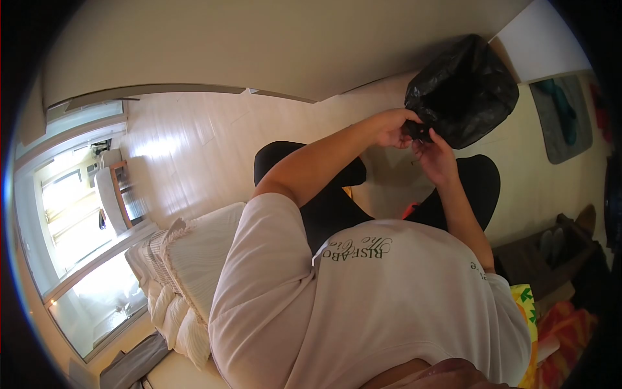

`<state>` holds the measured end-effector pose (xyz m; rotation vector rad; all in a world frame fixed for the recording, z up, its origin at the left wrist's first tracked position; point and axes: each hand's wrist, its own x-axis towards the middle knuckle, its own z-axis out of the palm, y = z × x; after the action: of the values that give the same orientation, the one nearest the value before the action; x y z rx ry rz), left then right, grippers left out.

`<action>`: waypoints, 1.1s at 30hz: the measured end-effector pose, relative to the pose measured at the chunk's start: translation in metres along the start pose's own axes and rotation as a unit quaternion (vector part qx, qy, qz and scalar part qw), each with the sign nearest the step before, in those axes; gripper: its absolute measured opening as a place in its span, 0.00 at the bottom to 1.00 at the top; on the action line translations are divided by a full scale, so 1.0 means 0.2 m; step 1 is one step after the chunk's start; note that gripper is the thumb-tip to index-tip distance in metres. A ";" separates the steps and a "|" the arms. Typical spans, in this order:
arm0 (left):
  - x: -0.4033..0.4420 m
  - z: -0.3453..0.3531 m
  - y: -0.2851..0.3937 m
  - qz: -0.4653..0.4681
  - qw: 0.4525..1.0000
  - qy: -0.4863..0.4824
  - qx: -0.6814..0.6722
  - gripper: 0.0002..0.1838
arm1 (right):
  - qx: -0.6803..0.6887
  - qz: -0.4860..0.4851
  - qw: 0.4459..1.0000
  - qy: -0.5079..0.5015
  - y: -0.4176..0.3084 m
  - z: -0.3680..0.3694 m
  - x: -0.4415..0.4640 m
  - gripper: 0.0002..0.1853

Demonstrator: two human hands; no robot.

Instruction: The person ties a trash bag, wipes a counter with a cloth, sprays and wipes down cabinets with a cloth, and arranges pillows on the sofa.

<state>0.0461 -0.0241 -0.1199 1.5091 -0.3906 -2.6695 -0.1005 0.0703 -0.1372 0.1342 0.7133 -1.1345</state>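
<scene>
A black plastic garbage bag (495, 97) stands near the wall at the upper right, its dark mouth facing up toward me. Whether a bin is inside it cannot be made out. At the bag's near edge, my left hand (394, 128) is closed with its fingers pinching the plastic. Just to the right, my right hand (437, 157) is also closed on the same gathered edge, thumb and fingers together. Both hands are close to each other in front of my knees. The bag hides some of the fingertips.
A bed (207, 249) with white bedding lies at the left, near a bright window. A grey mat (564, 123) is on the floor at the right. A dark shoe rack (551, 246) and a yellow bag (525, 305) are at my right side.
</scene>
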 end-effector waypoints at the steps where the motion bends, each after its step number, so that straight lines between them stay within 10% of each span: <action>1: 0.01 -0.01 0.00 -0.006 1.000 -0.007 0.012 0.05 | -0.016 0.007 1.000 -0.012 0.01 -0.04 0.01 0.10; 17: -0.01 -0.05 0.05 0.087 0.912 0.109 0.385 0.14 | -0.090 0.064 0.989 0.094 -0.02 -0.01 -0.08 0.10; 23: 0.00 -0.01 0.02 0.089 0.962 0.082 0.244 0.12 | -0.019 0.087 0.996 0.020 -0.05 -0.09 -0.08 0.09; 29: -0.11 -0.02 0.16 -0.038 0.914 -0.109 0.389 0.19 | -0.066 0.077 0.991 0.082 -0.13 0.00 -0.13 0.10; 33: -0.06 0.00 0.15 -0.050 0.920 -0.009 0.389 0.19 | -0.087 0.044 0.986 0.135 -0.10 0.05 -0.17 0.09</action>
<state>0.0503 -0.0510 -0.1032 1.6666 -1.5627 -2.7386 -0.1216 0.0836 -0.1039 0.1718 1.0337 -0.9739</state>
